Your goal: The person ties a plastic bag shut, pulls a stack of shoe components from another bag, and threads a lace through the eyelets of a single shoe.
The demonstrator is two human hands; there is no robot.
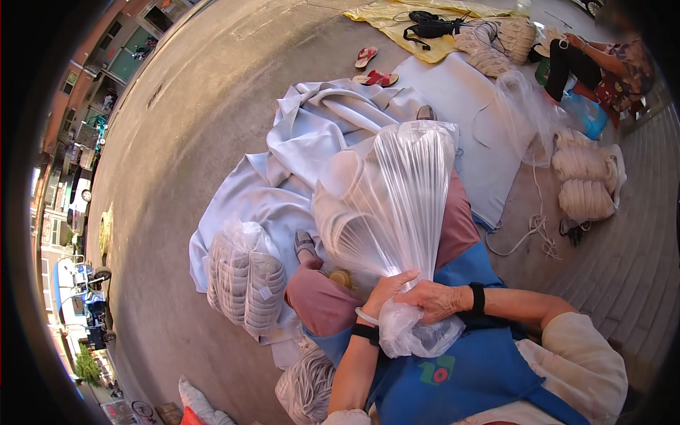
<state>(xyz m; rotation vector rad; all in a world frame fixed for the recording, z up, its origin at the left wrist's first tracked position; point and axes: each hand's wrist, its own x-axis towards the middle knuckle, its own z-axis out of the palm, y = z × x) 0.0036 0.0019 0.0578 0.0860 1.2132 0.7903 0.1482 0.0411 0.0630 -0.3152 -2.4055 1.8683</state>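
A large clear plastic bag (407,191) stretches away from me above my lap, its folds drawn together toward my hands. Pale rounded shapes show through its left side, too veiled to name. My left hand (384,289) is closed around the gathered neck of the bag. Just to its right, my right hand (433,300) also grips the neck, fingers curled in. The loose crumpled mouth of the bag puffs out below both hands, over my blue apron (467,368). Each wrist wears a black band.
Pale grey cloth (312,134) lies in folds on the ground. A wrapped bundle of cream coils (248,283) stands left; coiled cord (308,386) sits nearer me. Another cream bundle (584,173) and loose cord (535,230) lie right. Red sandals (377,78) rest beyond. A person (613,71) sits far right.
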